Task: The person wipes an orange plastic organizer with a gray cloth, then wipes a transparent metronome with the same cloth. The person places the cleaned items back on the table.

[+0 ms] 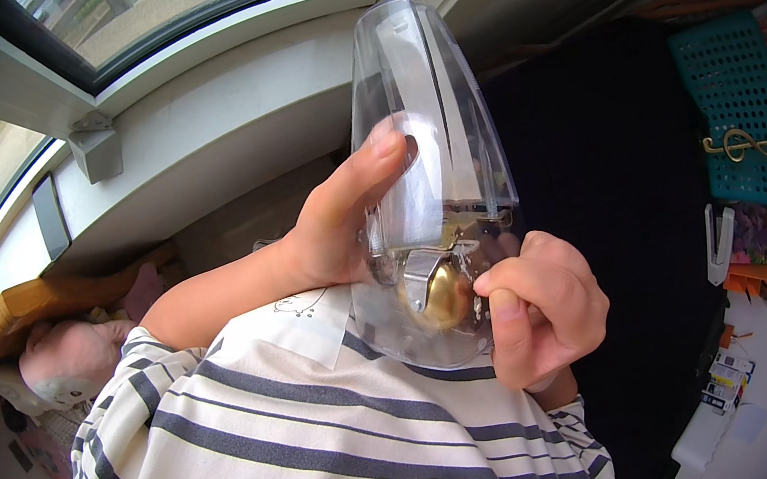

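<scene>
A clear plastic case, which looks like a mechanical metronome [440, 100], is tilted up in front of my chest. Inside it are a silver metal strip, some brass-coloured parts and a rounded gold weight [445, 298] near the base. My left hand [340, 208] holds the case from its left side, thumb across the front; the other fingers are mostly behind it. At the lower right of the base, beside the gold weight, is my right hand [547, 307], thumb and forefinger pinched together. Small whitish marks show by those fingertips; whether anything is between them is unclear.
Beyond the case runs a white windowsill [216, 100] under a window, with a phone [51, 217] and a grey block [95, 152]. Toys lie by a wooden edge [8, 317]. At right are a teal perforated basket [734, 105], a gold treble clef [741, 145] and a white stapler [721, 244].
</scene>
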`<state>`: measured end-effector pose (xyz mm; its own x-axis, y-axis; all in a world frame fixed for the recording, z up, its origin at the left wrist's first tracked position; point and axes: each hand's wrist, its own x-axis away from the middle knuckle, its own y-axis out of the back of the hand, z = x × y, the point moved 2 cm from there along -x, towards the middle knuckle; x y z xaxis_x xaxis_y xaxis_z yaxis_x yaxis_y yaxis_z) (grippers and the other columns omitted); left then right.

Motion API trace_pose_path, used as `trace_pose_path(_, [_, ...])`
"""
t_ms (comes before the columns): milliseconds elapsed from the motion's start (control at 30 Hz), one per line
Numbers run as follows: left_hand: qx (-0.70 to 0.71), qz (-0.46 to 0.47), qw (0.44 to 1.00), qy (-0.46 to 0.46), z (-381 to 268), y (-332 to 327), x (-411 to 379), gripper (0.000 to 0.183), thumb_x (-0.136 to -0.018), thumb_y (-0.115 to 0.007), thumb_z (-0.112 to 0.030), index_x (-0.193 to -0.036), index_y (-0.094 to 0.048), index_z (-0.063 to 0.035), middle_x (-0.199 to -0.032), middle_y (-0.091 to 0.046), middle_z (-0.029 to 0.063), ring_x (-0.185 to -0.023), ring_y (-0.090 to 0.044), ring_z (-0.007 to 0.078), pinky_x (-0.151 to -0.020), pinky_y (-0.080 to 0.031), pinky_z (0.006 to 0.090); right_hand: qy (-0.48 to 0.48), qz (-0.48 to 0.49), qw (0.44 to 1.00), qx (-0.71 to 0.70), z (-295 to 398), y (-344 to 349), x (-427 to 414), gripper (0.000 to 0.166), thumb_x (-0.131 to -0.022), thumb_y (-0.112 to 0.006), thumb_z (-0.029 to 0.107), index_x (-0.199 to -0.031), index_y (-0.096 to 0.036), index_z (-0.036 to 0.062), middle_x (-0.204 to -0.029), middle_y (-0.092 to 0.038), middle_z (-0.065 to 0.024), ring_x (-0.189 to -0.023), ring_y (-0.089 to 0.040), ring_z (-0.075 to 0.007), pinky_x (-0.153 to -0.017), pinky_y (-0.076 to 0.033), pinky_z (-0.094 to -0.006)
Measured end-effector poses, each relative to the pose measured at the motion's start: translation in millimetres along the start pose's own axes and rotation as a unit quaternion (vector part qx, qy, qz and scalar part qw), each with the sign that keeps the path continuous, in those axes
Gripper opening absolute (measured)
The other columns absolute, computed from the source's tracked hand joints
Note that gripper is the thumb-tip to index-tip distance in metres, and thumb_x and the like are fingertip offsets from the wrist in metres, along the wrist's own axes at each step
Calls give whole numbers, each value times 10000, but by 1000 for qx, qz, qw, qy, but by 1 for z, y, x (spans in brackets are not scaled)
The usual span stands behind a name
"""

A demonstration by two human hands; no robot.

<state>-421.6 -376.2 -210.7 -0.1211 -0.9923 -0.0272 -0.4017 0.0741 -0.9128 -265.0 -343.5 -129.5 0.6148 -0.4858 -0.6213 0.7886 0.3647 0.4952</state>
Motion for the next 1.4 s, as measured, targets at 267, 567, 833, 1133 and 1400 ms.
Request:
trace_pose_path(267, [32,-40,999,-5,2,-2,-1,571,-894,-585,-503,-1269,-489,-83,-1099,-635,94,-958,-646,200,-819,-552,371,9,6,1000,-9,-4,-3,1,138,-714,-670,-21,-840,-692,31,-652,-560,-46,-481,-461,-156,-446,-373,-260])
trace_pose_path(567, [47,-23,997,-51,2,3,-5,516,-935,-531,-475,-1271,-508,-84,-1089,-652,83,-931,-659,180,-785,-557,342,89,12,994,57,5,1,17,197,-745,-696,13,-930,-697,79,-774,-489,5,-561,-450,-120,-462,-341,-244])
trace_pose_path(833, [41,-15,997,-64,1,4,-6,506,-946,-519,-462,-1275,-501,-79,-1096,-647,81,-946,-658,183,-799,-556,339,33,26,993,114,8,-5,10,189,-765,-722,50,-953,-709,73,-756,-489,-6,-557,-447,-125,-462,-351,-250])
trace_pose_path(1133, [73,-43,996,-35,11,11,-4,492,-941,-528,-464,-1248,-536,-80,-1078,-663,93,-937,-665,205,-805,-560,365,50,9,997,58,0,-5,13,207,-731,-677,-11,-932,-679,38,-772,-525,-34,-563,-452,-152,-479,-347,-267])
trace_pose_path(1400, [94,-47,992,-73,6,2,-4,492,-933,-538,-472,-1242,-553,-89,-1078,-672,87,-945,-667,204,-805,-560,362,52,5,998,36,-4,-8,10,196,-777,-687,22,-971,-683,50,-824,-526,-36,-606,-463,-155,-512,-359,-270])
